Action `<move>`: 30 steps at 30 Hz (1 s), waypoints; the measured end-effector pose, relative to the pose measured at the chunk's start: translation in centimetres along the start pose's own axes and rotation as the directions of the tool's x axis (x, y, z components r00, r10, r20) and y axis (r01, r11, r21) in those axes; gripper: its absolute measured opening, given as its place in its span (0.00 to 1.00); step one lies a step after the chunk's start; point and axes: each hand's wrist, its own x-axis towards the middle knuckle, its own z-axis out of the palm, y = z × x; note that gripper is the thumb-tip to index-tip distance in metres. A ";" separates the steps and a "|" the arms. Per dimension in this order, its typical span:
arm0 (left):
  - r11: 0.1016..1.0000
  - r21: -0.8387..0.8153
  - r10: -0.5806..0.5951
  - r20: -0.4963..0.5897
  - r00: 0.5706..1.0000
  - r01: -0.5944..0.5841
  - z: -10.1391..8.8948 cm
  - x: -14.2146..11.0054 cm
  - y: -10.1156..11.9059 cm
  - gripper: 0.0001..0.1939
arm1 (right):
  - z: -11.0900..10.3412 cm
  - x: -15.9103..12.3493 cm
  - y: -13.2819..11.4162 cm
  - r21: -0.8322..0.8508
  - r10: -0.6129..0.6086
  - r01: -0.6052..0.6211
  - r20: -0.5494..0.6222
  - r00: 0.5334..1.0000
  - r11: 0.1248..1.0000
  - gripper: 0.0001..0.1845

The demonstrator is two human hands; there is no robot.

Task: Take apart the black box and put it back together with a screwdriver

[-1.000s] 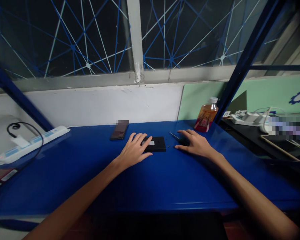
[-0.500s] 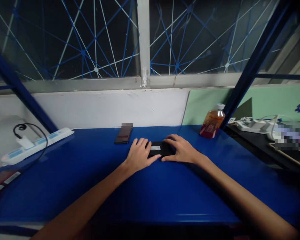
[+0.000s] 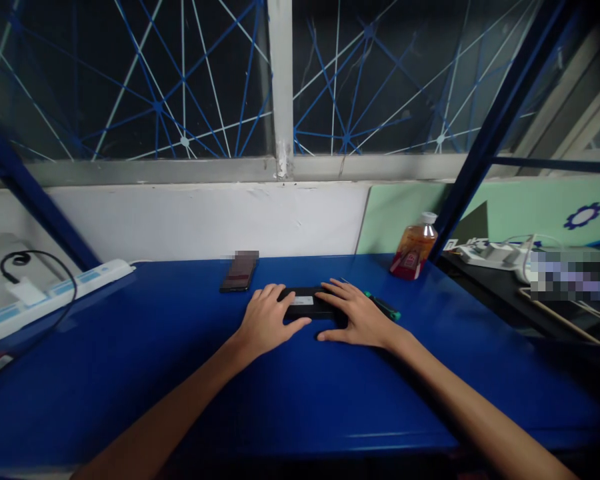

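Note:
A flat black box [image 3: 325, 309] with a white label lies on the blue table between my two hands. My left hand [image 3: 263, 320] covers the box's left end, fingers bent over its back and top, thumb along the front edge. On the right, my right hand [image 3: 363, 317] is open: its fingers stretch over the box's right end, and its thumb points left, apart from the front edge. A screwdriver [image 3: 384, 306] with a green and black handle lies just behind my right hand, partly hidden by it.
A dark phone [image 3: 240, 272] lies at the back, left of the box. A bottle of amber drink [image 3: 414, 248] stands at the back right. Along the left edge runs a white power strip [image 3: 65, 297] with a black cable. Chargers and cords lie on a dark surface [image 3: 485, 287] at the right.
My right hand has opened wider, its thumb moving off the box's front edge. The screwdriver now shows behind that hand. The whole view has shifted slightly.

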 end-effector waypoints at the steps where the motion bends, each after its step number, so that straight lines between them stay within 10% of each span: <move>1: 1.000 0.003 -0.005 0.002 1.000 0.005 0.0 0.0 0.0 0.30 | 0.0 0.0 0.0 0.000 0.007 -0.007 0.010 1.000 1.000 0.49; 30: 0.999 -0.034 0.009 0.087 0.996 -0.006 -1.1 0.2 -0.4 0.25 | -0.4 0.1 -0.5 0.090 0.061 -0.066 0.050 0.997 0.994 0.55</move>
